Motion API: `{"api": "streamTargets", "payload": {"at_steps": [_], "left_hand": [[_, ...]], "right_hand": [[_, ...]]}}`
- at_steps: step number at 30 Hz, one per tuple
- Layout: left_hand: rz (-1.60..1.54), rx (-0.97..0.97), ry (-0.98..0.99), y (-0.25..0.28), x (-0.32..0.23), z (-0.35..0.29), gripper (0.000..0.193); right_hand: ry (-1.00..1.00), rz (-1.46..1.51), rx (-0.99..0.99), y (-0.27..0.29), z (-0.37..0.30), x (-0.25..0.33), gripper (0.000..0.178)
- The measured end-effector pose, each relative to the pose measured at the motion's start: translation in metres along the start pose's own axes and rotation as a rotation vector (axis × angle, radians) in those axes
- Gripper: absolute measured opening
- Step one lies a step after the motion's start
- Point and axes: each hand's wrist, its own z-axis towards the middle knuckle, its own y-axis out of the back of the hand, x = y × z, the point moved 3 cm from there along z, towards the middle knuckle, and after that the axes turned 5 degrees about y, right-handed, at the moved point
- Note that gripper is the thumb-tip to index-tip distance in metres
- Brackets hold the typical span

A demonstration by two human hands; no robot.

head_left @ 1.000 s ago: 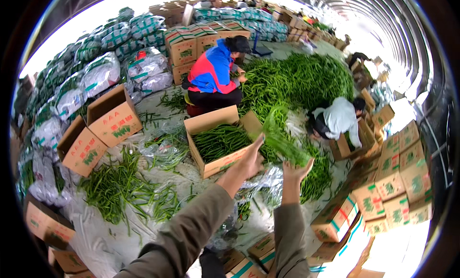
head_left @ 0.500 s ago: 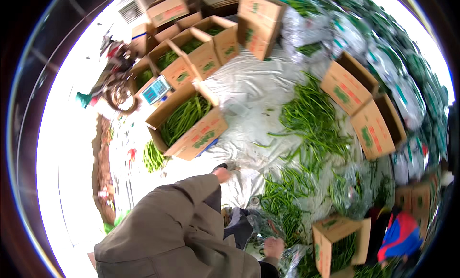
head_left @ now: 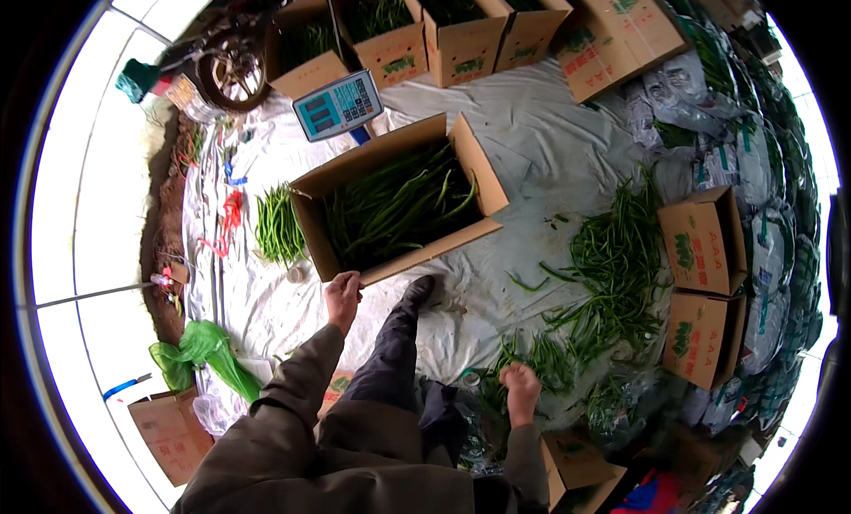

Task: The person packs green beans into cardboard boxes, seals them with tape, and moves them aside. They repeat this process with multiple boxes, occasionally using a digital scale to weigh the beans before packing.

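My left hand [head_left: 341, 299] is closed on the near left corner of an open cardboard box [head_left: 403, 268], thumb and fingers over its rim. Long, slender green peppers [head_left: 399, 199] lie loose inside the box. Behind it stands a scale display [head_left: 337, 105] with a keypad, on a blue post. My right hand [head_left: 519, 392] hangs with curled fingers, nothing visible in them. It is just in front of the near end of a long pile of green peppers [head_left: 616, 266]. Below it, clear plastic [head_left: 479, 439] lies beside my legs.
Several filled boxes [head_left: 390, 62] line the back. Two cartons [head_left: 696, 337] stand at the right before stacked plastic bags [head_left: 767, 248]. A small pepper heap [head_left: 279, 226] lies left of the box. Green netting [head_left: 208, 359] is at the left. My shoe [head_left: 419, 290] rests on the white sheet [head_left: 496, 275].
My left hand has moved from near my shoe onto the box's near corner and gripped it. My right hand has come up from the plastic at lower right. The view has shifted.
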Motion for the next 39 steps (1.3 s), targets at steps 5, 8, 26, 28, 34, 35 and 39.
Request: {"api": "streamTargets", "payload": {"at_steps": [5,8,26,28,34,35,39], "left_hand": [[-0.078,0.092,0.064,-0.007,-0.022,0.061,0.023],[-0.088,0.076,0.112,0.006,-0.017,0.066,0.023],[-0.286,-0.114,0.374,0.076,0.012,0.037,0.02],[-0.288,-0.103,0.384,0.073,0.012,0.042,0.02],[-0.298,-0.085,0.451,0.058,0.015,0.045,0.02],[-0.282,-0.091,0.463,0.057,0.016,0.045,0.02],[-0.272,-0.097,0.437,0.059,0.02,0.043,0.021]], "right_hand": [[-0.186,0.66,-0.068,-0.158,0.131,0.1,0.011],[-0.429,0.713,-0.063,-0.272,0.202,0.093,0.011],[-0.395,0.464,-0.191,-0.35,0.393,-0.113,0.052],[-0.415,0.461,-0.105,-0.345,0.4,-0.129,0.05],[-0.404,0.128,-0.278,-0.312,0.444,-0.218,0.054],[-0.352,0.071,-0.27,-0.31,0.449,-0.241,0.056],[-0.276,0.015,-0.336,-0.305,0.471,-0.309,0.049]]}}
